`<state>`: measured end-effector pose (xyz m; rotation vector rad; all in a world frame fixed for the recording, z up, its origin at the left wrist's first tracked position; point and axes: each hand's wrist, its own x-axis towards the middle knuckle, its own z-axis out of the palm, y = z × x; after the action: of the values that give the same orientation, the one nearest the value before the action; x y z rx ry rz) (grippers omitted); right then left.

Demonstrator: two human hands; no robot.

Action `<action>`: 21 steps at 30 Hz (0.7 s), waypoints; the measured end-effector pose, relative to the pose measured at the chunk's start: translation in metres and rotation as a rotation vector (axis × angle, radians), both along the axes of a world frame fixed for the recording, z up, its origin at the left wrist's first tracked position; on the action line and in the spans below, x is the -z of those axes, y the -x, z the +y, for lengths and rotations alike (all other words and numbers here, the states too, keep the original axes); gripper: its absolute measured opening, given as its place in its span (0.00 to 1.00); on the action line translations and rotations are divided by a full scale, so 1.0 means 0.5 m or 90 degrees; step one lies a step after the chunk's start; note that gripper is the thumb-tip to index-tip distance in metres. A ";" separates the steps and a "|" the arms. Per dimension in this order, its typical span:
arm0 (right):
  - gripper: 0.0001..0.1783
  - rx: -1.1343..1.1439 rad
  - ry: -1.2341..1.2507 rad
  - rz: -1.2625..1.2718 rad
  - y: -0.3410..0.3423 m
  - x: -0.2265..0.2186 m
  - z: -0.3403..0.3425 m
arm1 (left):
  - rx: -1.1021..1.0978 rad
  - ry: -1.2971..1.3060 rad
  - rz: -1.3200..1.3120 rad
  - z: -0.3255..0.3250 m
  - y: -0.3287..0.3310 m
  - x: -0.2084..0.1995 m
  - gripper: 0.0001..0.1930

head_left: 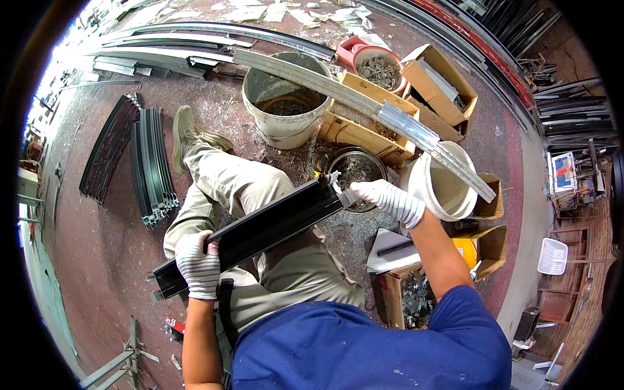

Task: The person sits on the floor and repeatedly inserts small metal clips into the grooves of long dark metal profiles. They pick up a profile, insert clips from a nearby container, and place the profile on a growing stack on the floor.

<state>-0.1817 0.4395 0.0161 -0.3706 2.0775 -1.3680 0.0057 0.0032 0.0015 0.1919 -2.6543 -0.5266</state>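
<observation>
A long black metal channel (260, 240) lies slantwise across my lap. Small bare-metal pieces stick out at both of its ends. My left hand (198, 263), in a striped knit glove, is closed round the channel near its lower left end. At the upper right end, my gloved right hand (392, 203) has its fingertips pressed together on a silvery metal end piece (344, 195). Part of that piece is hidden by the fingers. Just beyond this end stands a round pan (383, 170) holding small metal bits.
Stacked dark channels (153, 162) lie on the floor at left. Beyond my knees stand a grey bucket (286, 133) and a wooden box (364, 142). A long metal rail (299, 75) spans from there to a white bucket (448, 188). A cardboard box (393, 299) of metal pieces sits beside my right arm.
</observation>
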 end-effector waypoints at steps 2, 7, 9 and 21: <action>0.29 0.156 -0.012 -0.096 -0.012 -0.007 -0.004 | -0.006 -0.014 -0.006 -0.001 0.003 0.006 0.11; 0.43 0.194 0.208 -0.075 -0.059 0.042 0.027 | -0.014 -0.058 -0.048 -0.007 0.017 0.018 0.09; 0.46 0.169 0.256 -0.088 -0.078 0.065 0.012 | -0.015 -0.072 -0.063 -0.018 0.016 0.026 0.09; 0.20 0.179 -0.506 0.106 0.053 0.477 0.161 | -0.010 -0.088 -0.088 0.000 0.035 0.016 0.08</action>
<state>-0.2083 0.5202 -0.2222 0.1573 2.6773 -0.5538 -0.0118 0.0032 -0.0065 0.2996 -2.7482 -0.7160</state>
